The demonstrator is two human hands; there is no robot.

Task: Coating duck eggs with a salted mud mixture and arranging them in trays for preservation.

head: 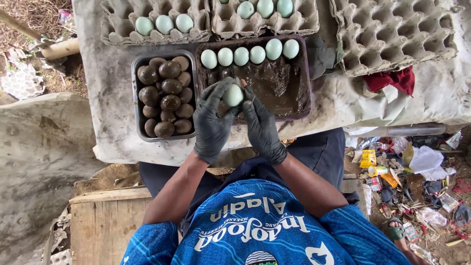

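Two gloved hands meet above the mud tray [294,105]: left hand [212,122] and right hand [262,128], both in black gloves, fingers curled around one pale green egg [233,95] held between them. Grip pressure hard to judge. Beneath, five clean eggs [249,54] line the tray's far edge. Left of it, a metal tray [134,98] of mud-coated eggs [167,95]. Grey cloth-covered surface [108,118]; cardboard egg cartons [392,34] behind.
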